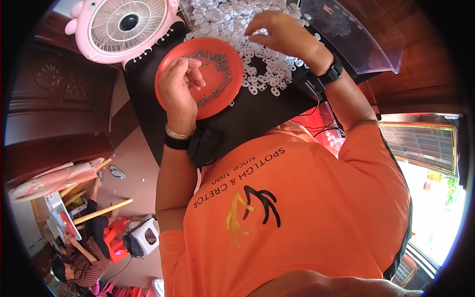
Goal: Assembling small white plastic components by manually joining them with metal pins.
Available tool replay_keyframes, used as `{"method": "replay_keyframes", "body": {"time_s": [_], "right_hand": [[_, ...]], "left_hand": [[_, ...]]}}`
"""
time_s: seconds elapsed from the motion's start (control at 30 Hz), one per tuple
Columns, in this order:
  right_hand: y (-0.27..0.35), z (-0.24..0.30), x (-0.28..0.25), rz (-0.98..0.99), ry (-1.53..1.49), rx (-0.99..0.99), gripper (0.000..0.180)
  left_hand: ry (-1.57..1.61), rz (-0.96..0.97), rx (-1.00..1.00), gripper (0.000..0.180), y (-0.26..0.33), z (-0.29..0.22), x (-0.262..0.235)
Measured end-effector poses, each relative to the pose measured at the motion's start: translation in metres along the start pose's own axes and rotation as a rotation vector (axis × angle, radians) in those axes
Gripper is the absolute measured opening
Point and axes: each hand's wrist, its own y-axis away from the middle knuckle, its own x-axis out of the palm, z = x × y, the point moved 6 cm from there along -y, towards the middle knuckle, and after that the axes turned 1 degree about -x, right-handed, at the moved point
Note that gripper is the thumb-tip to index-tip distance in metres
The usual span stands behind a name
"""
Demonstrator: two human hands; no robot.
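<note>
My left hand point(179, 90) is over a round orange-red plate point(166, 59). Its fingers are curled in toward the palm, and whatever they may hold cannot be made out. Small grey metal pieces point(221, 81), perhaps screws, lie in a rough ring on the plate. Farther right, my right hand point(283, 33) hangs above a spread of small white oval plastic pieces point(267, 74), each with two holes. A gap shows between its thumb and bent fingers, with nothing visible in them. Black bands with dark devices circle both wrists.
A pink animal-shaped fan point(170, 20) stands at the far left of the black table point(237, 126). A clear plastic bin point(363, 42) sits at the far right. On the floor side at lower left, another person point(81, 262) sits near a red stool point(116, 241) and a white stool point(147, 236).
</note>
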Motion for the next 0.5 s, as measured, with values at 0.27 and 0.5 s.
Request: {"method": "replay_keyframes", "body": {"time_s": [0.27, 0.5], "right_hand": [[0.000, -0.010, 0.038, 0.165, 0.298, 0.050, 0.016], [0.000, -0.021, 0.018, 0.028, 0.360, 0.051, 0.011]], "left_hand": [[-0.067, 0.039, -0.020, 0.030, -0.001, 0.001, -0.002], [-0.014, -0.021, -0.007, 0.027, -0.003, -0.001, -0.002]]}}
